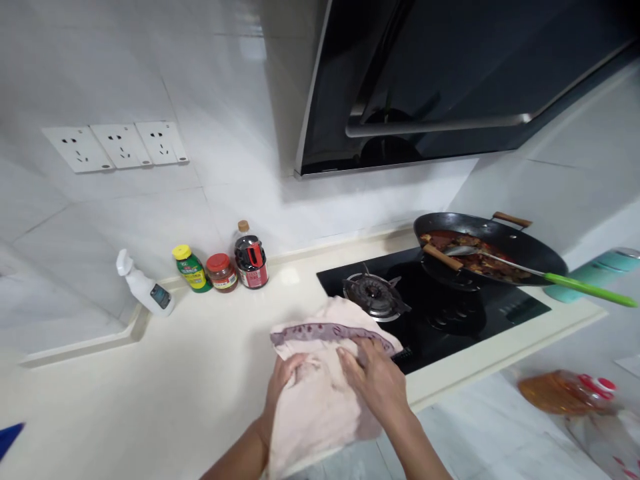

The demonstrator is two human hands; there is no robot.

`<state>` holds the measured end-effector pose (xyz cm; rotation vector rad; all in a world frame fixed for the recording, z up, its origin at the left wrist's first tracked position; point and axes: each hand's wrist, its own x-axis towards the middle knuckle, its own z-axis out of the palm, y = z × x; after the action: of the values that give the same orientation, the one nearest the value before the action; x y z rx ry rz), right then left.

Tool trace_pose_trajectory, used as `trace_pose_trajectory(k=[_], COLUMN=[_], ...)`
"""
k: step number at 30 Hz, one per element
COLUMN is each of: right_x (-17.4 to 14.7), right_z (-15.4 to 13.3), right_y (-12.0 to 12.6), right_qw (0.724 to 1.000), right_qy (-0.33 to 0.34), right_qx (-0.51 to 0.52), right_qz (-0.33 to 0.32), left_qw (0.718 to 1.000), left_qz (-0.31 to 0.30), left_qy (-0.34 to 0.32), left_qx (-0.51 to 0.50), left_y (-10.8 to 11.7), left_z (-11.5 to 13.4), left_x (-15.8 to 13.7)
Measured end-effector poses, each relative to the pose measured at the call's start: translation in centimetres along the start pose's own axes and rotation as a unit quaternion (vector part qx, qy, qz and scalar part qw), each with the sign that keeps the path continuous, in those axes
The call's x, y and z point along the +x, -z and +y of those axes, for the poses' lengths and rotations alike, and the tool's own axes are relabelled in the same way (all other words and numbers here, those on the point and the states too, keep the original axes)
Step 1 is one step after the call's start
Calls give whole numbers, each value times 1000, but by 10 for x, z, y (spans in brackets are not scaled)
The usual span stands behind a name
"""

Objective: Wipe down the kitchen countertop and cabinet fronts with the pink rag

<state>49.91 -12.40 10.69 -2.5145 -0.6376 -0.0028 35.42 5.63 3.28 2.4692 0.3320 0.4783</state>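
Observation:
A pale pink cloth (320, 413) with a purple patterned band hangs between my two hands, over the front edge of the counter. My left hand (286, 380) grips its left side, the thumb on top and the other fingers hidden beneath. On the right, my right hand (375, 380) presses and pinches the cloth near the band, its fingers curled into the fabric. The cloth's upper edge reaches close to the left burner (374, 293) of the black glass stove (440, 327).
A wok (500, 240) of reddish food, with a green-handled spatula (585, 288), sits on the right burner. Along the wall stand a spray bottle (145, 287), a green bottle (193, 270), a red-lidded jar (221, 272) and a dark sauce bottle (251, 260). A range hood (425, 80) overhangs the stove.

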Motion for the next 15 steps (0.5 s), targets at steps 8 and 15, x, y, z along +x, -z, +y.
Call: trace_pose_trajectory(k=[8,15], right_x=[10,7], right_z=[58,84], right_y=[-97,-136], right_qw=[989,974], right_qy=[9,126], right_qx=[-144,-189], right_qz=[42,17], left_qw=[979,984], left_qz=[155,-97], left_qy=[86,65], left_qx=[97,136], left_y=[37,-35], left_z=[-100,-35], left_x=[-55,-7])
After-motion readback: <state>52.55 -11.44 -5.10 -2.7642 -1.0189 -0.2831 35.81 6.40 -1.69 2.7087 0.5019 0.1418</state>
